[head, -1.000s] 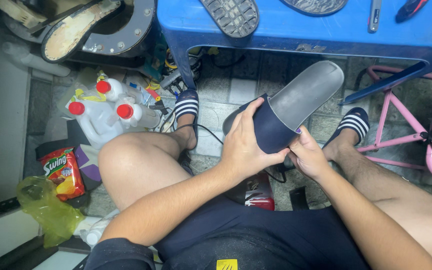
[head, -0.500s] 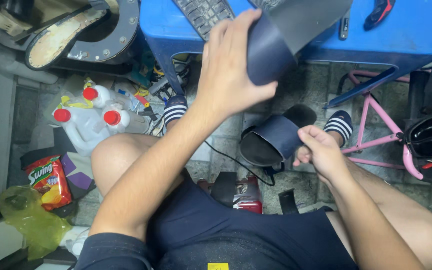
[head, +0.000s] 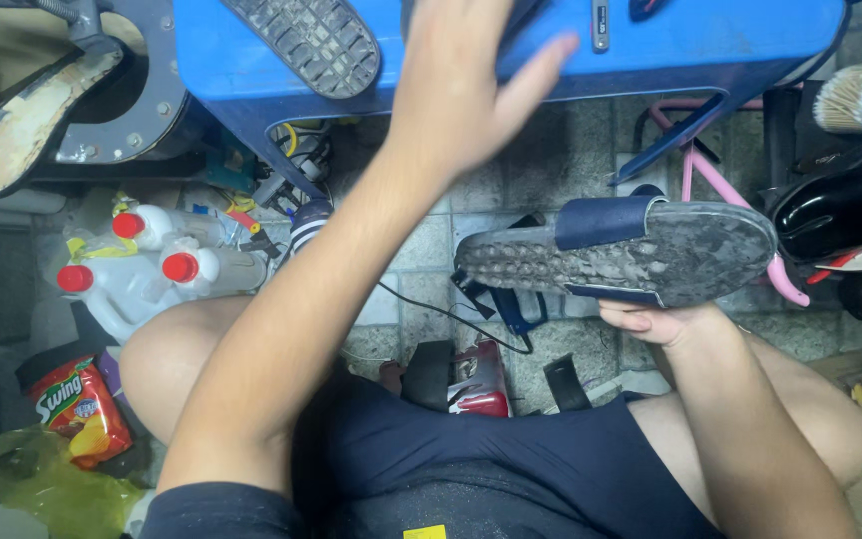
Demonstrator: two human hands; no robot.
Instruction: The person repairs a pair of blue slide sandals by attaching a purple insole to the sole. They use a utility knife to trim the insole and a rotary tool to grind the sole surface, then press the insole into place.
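Note:
I sit with my knees apart over a tiled floor. My right hand (head: 662, 323) grips a navy slide sandal (head: 631, 255) from below, its dirty grey sole turned up and its navy strap showing. My left hand (head: 461, 90) is raised in front of the blue plastic table (head: 221, 70), fingers spread, with nothing in it. Another sandal (head: 303, 40) lies sole up on that table, just left of my left hand. A dark shape behind my left hand is mostly hidden.
White jugs with red caps (head: 152, 269) stand on the floor at left, near a red snack bag (head: 80, 409) and a yellow-green plastic bag (head: 37, 479). A pink metal frame (head: 695, 175) and black shoes (head: 835, 205) are at right. A worn sole (head: 32, 115) rests on a machine at far left.
My left hand lifted one sandal up to the blue table and now is open and empty. My right hand has turned the other sandal sole up and raised it.

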